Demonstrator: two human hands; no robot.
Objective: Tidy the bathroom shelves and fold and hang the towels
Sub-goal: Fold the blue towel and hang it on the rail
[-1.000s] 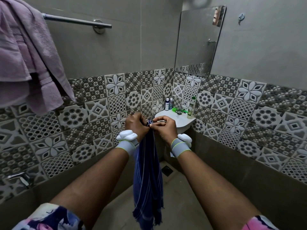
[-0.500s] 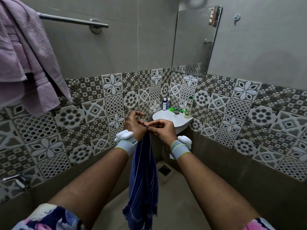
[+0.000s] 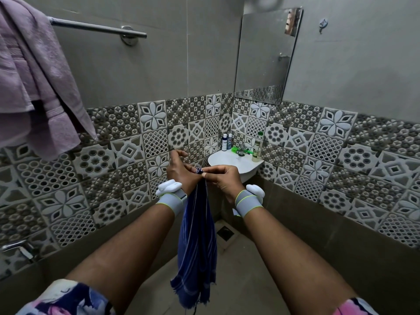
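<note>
No text, brand, number or sign could be read anywhere. The tall bottle with the green cap (image 3: 257, 148) on the basin rim (image 3: 231, 162) bore a dark green label, and the two small bottles (image 3: 227, 141) in the corner carried labels as well, but every one of them was too small and blurred to make out.

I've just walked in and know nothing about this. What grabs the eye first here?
Dead centre, the left hand and right hand pinch the top of a blue striped towel that hangs down between the forearms. A lilac towel drapes over the metal rail at upper left, and patterned tiles band both walls.
</note>
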